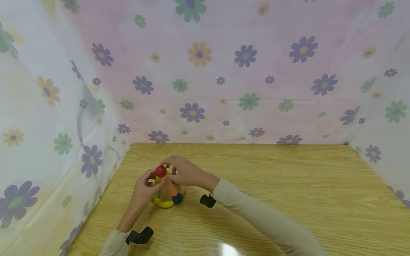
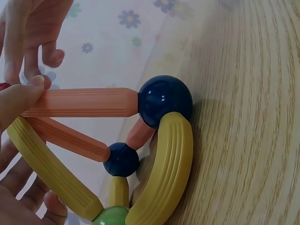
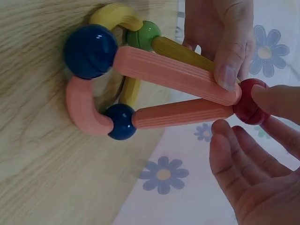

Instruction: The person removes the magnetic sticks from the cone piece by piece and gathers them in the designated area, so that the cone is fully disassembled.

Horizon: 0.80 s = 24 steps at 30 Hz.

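A pyramid of grooved toy building sticks and balls stands on the left part of the table, a red ball (image 1: pixel 161 171) at its peak. Its base has two dark blue balls (image 3: pixel 91 51), a green ball (image 3: pixel 145 36) and curved sticks, including a yellow curved stick (image 1: pixel 164 203). Two straight orange sticks and a yellow stick (image 2: pixel 56 171) rise to the peak. My left hand (image 1: pixel 143 190) grips the top of an orange stick (image 2: pixel 93 102), thumb in front, other fingers behind the frame. With thumb and fingers, my right hand (image 1: pixel 187 172) pinches the red ball.
Wood-grain table (image 1: pixel 272 177) spreads right of the pyramid. Flower-printed cloth (image 1: pixel 221 67) walls its back and both sides. A black wrist camera (image 1: pixel 140 235) sits on the left wrist, and another black camera (image 1: pixel 208 201) shows beneath the right wrist.
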{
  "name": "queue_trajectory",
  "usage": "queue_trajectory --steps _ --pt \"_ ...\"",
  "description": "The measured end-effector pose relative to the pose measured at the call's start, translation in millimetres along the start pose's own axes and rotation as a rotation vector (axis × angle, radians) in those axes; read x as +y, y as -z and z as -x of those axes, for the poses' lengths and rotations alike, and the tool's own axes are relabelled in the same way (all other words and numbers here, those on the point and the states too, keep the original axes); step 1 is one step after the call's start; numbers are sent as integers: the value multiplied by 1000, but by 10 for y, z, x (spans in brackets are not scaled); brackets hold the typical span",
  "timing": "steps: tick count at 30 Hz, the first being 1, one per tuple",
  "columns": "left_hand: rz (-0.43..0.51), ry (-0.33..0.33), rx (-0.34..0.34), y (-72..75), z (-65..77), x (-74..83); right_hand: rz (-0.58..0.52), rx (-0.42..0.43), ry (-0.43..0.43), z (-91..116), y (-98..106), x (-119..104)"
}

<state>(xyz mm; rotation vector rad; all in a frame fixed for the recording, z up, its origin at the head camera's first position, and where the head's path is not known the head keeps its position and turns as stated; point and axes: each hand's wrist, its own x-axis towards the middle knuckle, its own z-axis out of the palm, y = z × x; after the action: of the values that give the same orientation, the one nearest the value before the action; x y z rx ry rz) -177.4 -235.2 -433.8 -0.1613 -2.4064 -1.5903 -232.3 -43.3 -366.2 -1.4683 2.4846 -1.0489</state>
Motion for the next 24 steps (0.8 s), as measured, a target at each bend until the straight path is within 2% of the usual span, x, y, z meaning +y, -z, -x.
queue_trajectory --steps 2,5,8,10,17,24 --pt "16 5 -13 6 -1 -4 14 -20 1 -79 -19 -27" --pt "25 4 -36 23 0 1 115 -66 13 -183 -22 -79" --pt "3 -3 -60 53 -3 10 224 -114 43 -271 -5 -138" --pt "-16 -6 -84 80 -9 18 257 -139 55 -315 8 -165" --pt "-43 -2 -169 160 -48 18 197 -183 22 -364 40 -164" --pt "-37 -30 -180 153 -55 -4 165 -143 39 -326 29 -109"
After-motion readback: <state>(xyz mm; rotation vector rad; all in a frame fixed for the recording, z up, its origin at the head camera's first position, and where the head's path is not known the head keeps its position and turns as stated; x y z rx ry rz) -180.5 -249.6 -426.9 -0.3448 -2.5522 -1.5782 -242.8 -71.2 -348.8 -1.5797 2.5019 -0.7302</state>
